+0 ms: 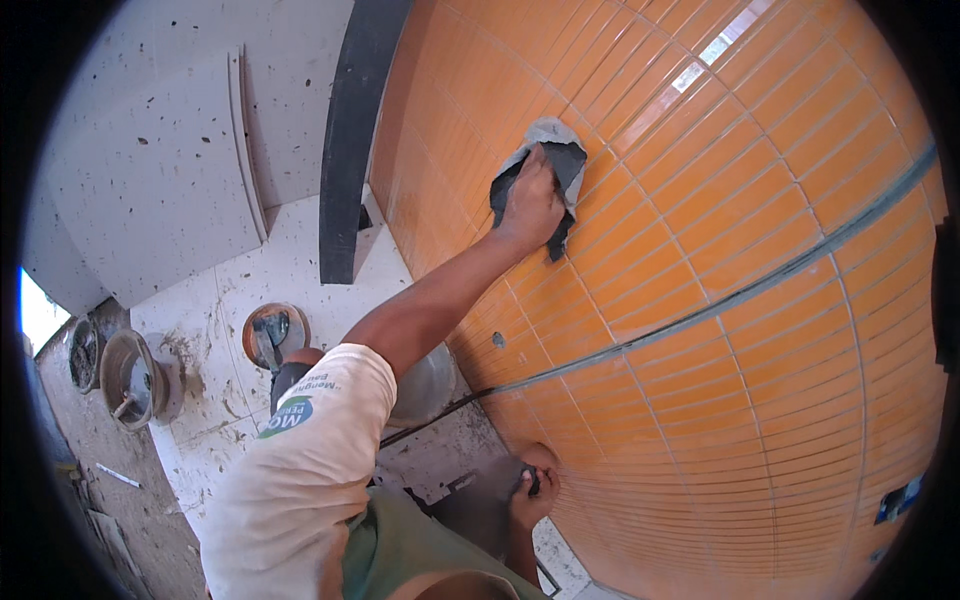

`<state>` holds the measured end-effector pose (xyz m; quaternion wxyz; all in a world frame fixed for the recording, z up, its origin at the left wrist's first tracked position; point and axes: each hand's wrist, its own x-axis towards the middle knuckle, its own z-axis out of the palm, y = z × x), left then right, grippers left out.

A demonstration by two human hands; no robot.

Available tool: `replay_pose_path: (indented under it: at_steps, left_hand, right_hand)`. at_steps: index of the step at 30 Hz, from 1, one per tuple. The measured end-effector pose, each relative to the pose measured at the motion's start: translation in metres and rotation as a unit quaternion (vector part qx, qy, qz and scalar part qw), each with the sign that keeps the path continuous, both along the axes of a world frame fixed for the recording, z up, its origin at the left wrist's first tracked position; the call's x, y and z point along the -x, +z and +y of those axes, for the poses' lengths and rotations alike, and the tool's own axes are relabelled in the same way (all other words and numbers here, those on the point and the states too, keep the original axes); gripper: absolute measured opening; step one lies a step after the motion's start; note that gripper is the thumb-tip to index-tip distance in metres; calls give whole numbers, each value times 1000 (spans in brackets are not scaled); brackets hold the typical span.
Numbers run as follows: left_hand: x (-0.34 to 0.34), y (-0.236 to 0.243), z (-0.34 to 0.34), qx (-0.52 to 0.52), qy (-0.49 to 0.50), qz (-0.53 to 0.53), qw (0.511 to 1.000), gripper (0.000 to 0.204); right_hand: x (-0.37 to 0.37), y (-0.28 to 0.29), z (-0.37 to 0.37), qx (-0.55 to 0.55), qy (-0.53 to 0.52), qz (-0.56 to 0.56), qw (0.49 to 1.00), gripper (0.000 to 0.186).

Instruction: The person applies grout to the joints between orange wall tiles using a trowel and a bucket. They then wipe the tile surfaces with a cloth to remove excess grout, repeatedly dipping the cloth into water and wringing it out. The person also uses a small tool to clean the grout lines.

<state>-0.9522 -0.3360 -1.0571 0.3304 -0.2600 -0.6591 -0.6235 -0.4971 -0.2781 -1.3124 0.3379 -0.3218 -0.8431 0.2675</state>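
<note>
From where I steer, my left grip [535,205] is bunched around a grey rag [570,165], held against the orange tiled wall [690,220]. My right grip [528,508], well below it, curls round a small dark object I can't identify. A grey band [825,246] crosses the tiles between them. Left of the upper grip are a dark curved strip [355,130] and speckled pale panels [150,180]; below-left, a spattered floor [210,430] carries a round tub [249,335], with two buckets [158,385] farther left.

Lettering on my pale sleeve [300,480]
I wear a green-and-blue rounded badge [287,416] with white capitals, only partly legible; just beside it, nearer the cuff, runs a short row of small dark letters [324,383].
</note>
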Motion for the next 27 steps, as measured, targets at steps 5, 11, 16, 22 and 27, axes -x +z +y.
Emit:
replay_pose_path:
  at_steps: [5,11,16,22,27]
  left_hand:
    - [-20,-33,-23,151,28,94,984,23]
    - [24,0,-6,-135,-28,-48,989,25]
    - [24,-25,-10,-110,26,-158,981,27]
    - [36,12,-6,-195,-76,-104,972,23]
    - [19,-14,-22,-258,-198,-329,887,24]
  right_hand:
    - [0,16,-9,-20,-14,-39,999,30]
    - [-8,8,-1,-13,-14,-28,999,31]
    - [2,21,-8,5,-20,-34,999,29]
    - [4,25,-11,-2,-19,-34,999,30]
    - [3,18,-6,-30,-12,-51,998,30]
